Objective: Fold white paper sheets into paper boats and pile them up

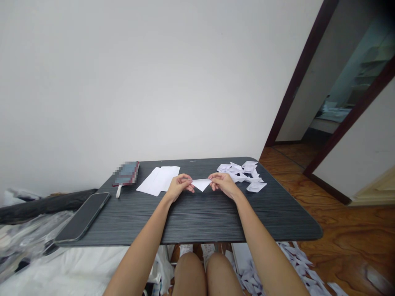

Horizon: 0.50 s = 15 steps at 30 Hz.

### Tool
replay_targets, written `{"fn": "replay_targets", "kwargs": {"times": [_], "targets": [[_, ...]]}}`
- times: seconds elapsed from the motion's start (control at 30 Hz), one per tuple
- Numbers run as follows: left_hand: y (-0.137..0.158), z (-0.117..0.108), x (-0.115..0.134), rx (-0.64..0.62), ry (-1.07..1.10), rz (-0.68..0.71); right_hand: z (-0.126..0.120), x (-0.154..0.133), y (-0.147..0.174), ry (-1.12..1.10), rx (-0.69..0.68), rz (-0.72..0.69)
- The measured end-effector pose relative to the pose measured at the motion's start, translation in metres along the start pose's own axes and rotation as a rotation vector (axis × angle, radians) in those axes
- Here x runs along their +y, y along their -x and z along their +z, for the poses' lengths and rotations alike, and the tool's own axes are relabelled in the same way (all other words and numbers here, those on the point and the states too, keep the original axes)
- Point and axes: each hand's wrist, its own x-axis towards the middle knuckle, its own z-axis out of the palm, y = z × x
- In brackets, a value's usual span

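Note:
A small folded piece of white paper (202, 185), triangular with its point toward me, is held above the dark table (203, 222). My left hand (181, 185) pinches its left corner between thumb and fingers. At the right corner, my right hand (222, 183) grips it the same way. Flat white paper sheets (154, 181) lie just left of my left hand, partly overlapping. Beyond and right of my right hand is a loose pile of folded white paper pieces (256, 186).
A phone (83, 218) rests at the table's left edge. Behind it lies a blurred-out item (126, 173) with a white strap. More folded papers (298, 263) are heaped on the wooden floor, lower right. Plastic-wrapped bundles (37, 234) fill the left. A wall (185, 82) stands behind the table.

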Motion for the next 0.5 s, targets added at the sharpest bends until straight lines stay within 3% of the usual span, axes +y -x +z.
{"fn": "replay_targets", "kwargs": {"times": [0.17, 0.27, 0.5], "targets": [[0.0, 0.002, 0.006, 0.069, 0.121, 0.033, -0.001, -0.007, 0.003, -0.178, -0.055, 0.025], [0.0, 0.004, 0.004, 0.066, 0.118, 0.032, 0.001, -0.004, 0.001, -0.153, -0.001, -0.002], [-0.007, -0.003, -0.01, 0.264, -0.356, 0.191, -0.004, 0.018, -0.011, 0.296, 0.268, -0.078]]}}
